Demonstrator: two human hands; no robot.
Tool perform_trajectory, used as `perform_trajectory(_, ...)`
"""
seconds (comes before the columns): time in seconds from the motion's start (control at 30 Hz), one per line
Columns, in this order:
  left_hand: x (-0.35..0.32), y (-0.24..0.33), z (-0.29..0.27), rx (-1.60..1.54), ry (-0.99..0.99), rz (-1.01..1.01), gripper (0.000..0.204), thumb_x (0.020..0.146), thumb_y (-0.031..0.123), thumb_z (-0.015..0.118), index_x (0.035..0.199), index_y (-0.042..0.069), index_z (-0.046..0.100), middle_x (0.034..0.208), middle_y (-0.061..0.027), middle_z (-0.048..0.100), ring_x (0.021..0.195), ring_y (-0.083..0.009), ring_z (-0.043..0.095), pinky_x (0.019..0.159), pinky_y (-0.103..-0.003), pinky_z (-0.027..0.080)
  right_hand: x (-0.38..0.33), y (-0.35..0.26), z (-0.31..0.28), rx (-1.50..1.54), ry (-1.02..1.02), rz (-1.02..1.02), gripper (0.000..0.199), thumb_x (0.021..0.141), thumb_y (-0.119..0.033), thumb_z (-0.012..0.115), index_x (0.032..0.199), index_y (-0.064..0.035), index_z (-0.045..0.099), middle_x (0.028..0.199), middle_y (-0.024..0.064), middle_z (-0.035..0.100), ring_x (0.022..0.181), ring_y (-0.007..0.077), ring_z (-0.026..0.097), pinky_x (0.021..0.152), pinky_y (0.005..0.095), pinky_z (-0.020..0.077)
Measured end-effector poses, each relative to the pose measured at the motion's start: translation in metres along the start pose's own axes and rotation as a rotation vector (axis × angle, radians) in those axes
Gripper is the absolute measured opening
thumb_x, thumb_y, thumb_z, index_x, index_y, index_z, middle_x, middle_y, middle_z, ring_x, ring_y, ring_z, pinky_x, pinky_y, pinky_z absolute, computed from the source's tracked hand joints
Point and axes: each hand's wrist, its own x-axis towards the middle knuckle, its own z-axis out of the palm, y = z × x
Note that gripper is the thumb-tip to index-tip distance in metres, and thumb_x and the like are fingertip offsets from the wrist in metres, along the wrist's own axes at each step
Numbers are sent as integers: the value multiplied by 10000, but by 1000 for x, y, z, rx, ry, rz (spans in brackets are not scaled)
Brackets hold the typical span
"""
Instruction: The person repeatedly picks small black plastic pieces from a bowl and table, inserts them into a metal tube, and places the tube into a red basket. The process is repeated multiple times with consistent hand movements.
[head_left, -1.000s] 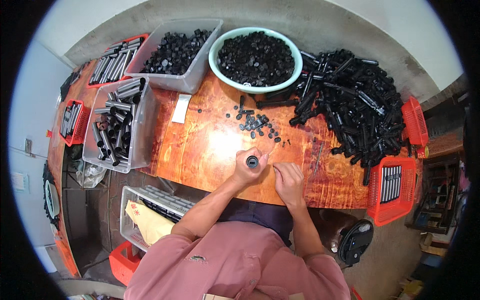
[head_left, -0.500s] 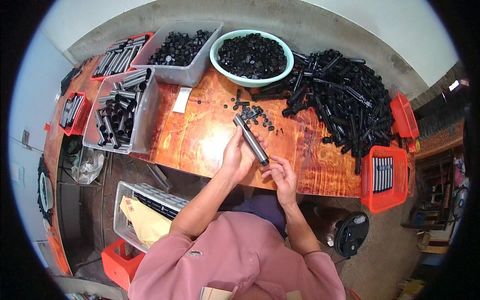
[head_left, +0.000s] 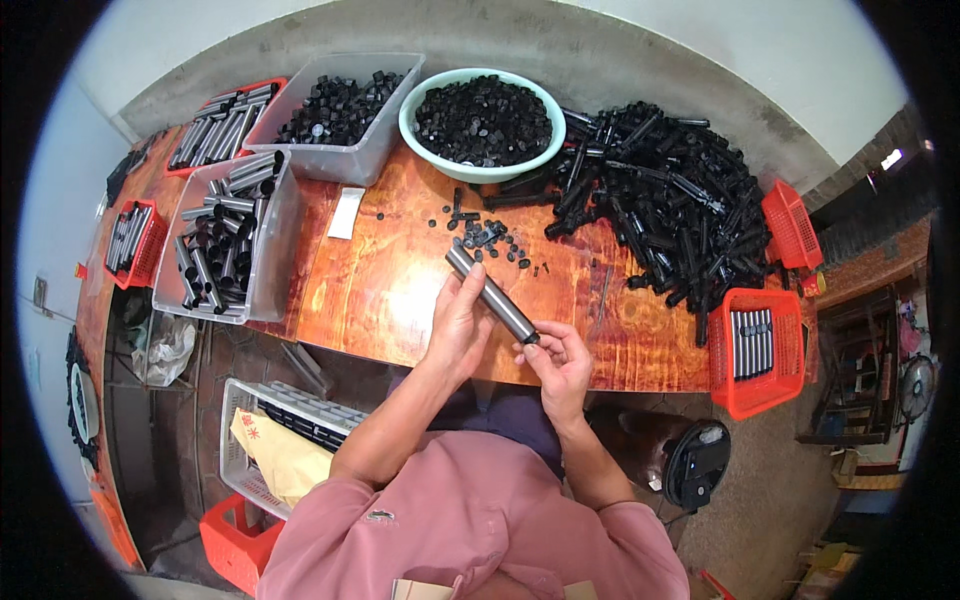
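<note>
One metallic gray tube (head_left: 495, 298) is held above the near part of the desk (head_left: 380, 290), tilted so that one end points toward 11 o'clock and its black tip toward 5 o'clock. The left hand (head_left: 460, 325) has its fingers closed around the upper half of it, thumb lying along the top. The right hand (head_left: 560, 368), at 5 o'clock, has its thumb and fingers drawn narrow on the black tip; whatever those fingers cover there cannot be made out.

Just beyond the tube, at 12 o'clock, small black caps (head_left: 490, 235) lie scattered. Farther out in that direction, a pale turquoise basin (head_left: 484, 176) is heaped with small black pieces. A large pile of black parts (head_left: 660, 200) spreads at 2 o'clock, and a red basket (head_left: 755, 398) with a row of gray tubes stands at 3 o'clock.

At 10 o'clock lies a white strip (head_left: 346, 213); past it, toward 9 o'clock, a clear bin (head_left: 273, 260) holds more tubes. Another clear container (head_left: 385, 150), at 11 o'clock, carries black pieces. Below desk level, a light gray crate (head_left: 232, 455) sits at 8 o'clock.
</note>
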Motion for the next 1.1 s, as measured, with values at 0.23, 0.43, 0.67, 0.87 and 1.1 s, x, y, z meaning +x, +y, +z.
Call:
perform_trajectory(0.23, 1, 0, -1, -48, -119, -61, 292, 1032, 332, 592, 1197, 91, 590, 962, -52, 646, 931, -208, 646, 854, -386, 563, -3, 15, -4, -352, 18, -121, 356, 885, 34, 709, 1215, 34, 577, 1051, 112, 690, 913, 142, 679, 841, 279, 551)
perform_trajectory(0.43, 12, -4, -6, 83, -33, -5, 230, 975, 245, 693, 1056, 108, 527, 888, -24, 599, 787, -150, 598, 718, -316, 521, -7, 23, -4, -36, -116, 113, 251, 987, -74, 636, 1194, 62, 594, 1014, 101, 697, 847, 131, 657, 805, 281, 548)
perform_trajectory(0.67, 6, -4, -6, 89, -6, -23, 251, 957, 247, 718, 1047, 116, 523, 882, -21, 602, 773, -148, 603, 676, -306, 534, -10, 27, -4, -19, -143, 115, 243, 1007, -110, 618, 1184, 56, 600, 985, 99, 699, 828, 125, 651, 794, 276, 547)
perform_trajectory(0.87, 8, -2, -8, 30, -63, -22, 257, 1028, 278, 605, 1183, 81, 548, 990, -64, 641, 854, -184, 635, 772, -330, 546, -6, 18, 5, -494, -16, -135, 284, 905, -76, 716, 1148, 43, 631, 923, 135, 714, 773, 212, 680, 740, 339, 542)
perform_trajectory(1.1, 5, -1, -10, -209, -196, -263, 471, 1093, 412, 371, 1302, 21, 530, 1008, -91, 647, 887, -211, 621, 809, -347, 512, 0, 27, 0, -1145, -30, -815, 366, 820, -92, 772, 1149, 24, 661, 947, 139, 707, 831, 302, 704, 760, 404, 546)
